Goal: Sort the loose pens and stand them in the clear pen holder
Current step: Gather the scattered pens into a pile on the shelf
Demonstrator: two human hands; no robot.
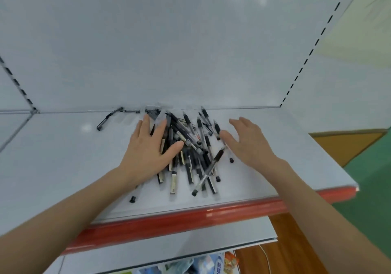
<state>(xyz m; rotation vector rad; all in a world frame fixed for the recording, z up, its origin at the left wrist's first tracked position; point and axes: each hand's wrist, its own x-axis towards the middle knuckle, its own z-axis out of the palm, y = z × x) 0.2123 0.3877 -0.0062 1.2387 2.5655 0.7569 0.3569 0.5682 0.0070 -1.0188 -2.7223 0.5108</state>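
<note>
Pens [191, 153], black-and-clear plastic, in loose heap mid-shelf, between both hands. Left hand [148, 148] flat, fingers straight and spread, resting on heap's left side. Right hand [248, 144] relaxed, fingers spread, holding nothing, thumb at heap's right edge; contact unclear. Single capped pen [134, 192] just beside left wrist. Stray pens [109, 117] rear-left, apart from heap, near back wall. Pale grey shelf [63, 157] carries all; red front strip [190, 217] along near edge. Packets [213, 263] on lower shelf.

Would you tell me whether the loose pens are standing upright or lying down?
Lying down: the pens sprawl in a crisscrossed heap flat on the shelf, partly under the left hand; none stands upright.
</note>
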